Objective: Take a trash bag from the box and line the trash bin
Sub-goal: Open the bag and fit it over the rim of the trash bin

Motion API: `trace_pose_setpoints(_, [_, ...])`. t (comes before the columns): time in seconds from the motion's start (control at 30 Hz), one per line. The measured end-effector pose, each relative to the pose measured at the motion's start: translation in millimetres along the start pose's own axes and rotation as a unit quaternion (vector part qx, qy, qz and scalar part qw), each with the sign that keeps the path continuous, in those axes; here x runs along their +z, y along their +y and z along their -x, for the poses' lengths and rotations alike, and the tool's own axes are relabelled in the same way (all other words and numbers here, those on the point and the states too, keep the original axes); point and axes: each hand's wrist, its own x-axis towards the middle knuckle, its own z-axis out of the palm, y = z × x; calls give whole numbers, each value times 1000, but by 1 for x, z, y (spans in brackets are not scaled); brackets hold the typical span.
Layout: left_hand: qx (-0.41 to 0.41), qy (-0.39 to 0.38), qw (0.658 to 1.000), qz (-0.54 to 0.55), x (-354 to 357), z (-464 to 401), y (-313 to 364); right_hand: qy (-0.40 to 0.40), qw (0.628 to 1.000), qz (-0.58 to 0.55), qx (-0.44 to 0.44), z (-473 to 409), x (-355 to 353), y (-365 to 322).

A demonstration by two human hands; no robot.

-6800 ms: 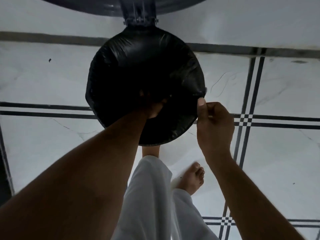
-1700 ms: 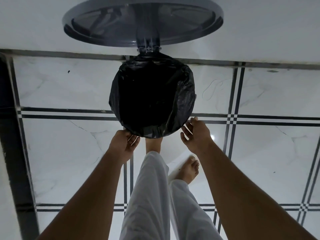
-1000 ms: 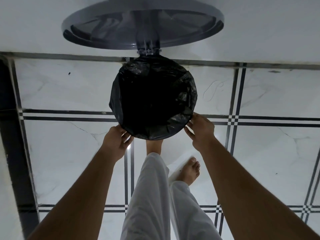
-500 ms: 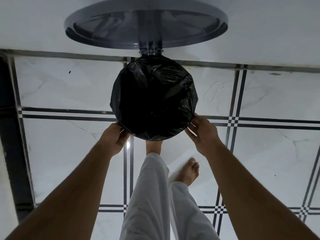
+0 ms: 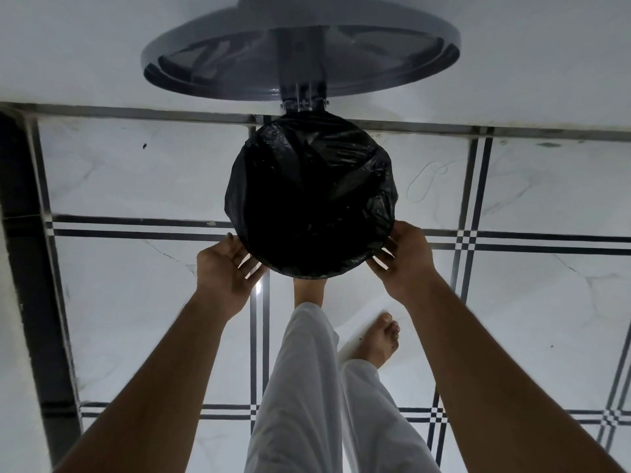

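- Head view, nearest first: white trouser legs (image 5: 307, 387) and two bare feet stand on the marble floor (image 5: 136, 302). One foot (image 5: 379, 339) is in plain sight, and the other is half hidden under the bin's near edge, possibly on a pedal, though no pedal shows.
- Left hand (image 5: 223, 264) is at the near-left of the bin's rim, palm turned up, fingers (image 5: 239, 252) spread and fairly straight under the bag's folded edge. It touches the plastic; I see no pinch. A second ago this hand sat a little lower and more closed, so it has slid up along the rim.
- Right hand (image 5: 404, 254) is at the near-right of the rim, fingers curled against the bag's overhang. Whether they actually nip the plastic I cannot tell; the fingertips are hidden below the edge. It too has crept outward round the rim over the last second.
- Black trash bag (image 5: 310, 196) is inside the trash bin (image 5: 307, 273), its mouth turned over the whole rim, with creases showing at the far side. Several seconds ago one arm was pushing down inside; now both hands work outside.
- Lid (image 5: 300, 52) stands open beyond, hinged at the far edge.
- Judgement: lining is nearly done, with only smoothing and tucking of the overhang left. The box is not in view.
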Motion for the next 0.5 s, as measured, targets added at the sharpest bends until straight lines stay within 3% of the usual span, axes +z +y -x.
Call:
trace_pose_setpoints(0.1, [43, 98, 988, -108, 5, 1, -3, 69, 995, 59, -32, 4, 1, -3])
trace_pose_setpoints(0.17, [145, 195, 960, -138, 14, 3, -4, 144, 977, 91, -124, 9, 6, -2])
trace_pose_setpoints(0.2, [199, 208, 949, -131, 20, 7, -4, 155, 967, 103, -176, 11, 9, -2])
trace_pose_setpoints(0.3, [279, 140, 932, -186, 41, 16, -2, 109, 956, 123, -244, 19, 24, 0])
trace_pose_setpoints(0.4, [326, 184, 890, -261, 49, 10, 1, 97, 943, 170, -268, 19, 34, 4])
trace_pose_setpoints(0.5, [321, 214, 888, -251, 46, -4, 15, 95, 939, 180, -277, 18, 36, 7])
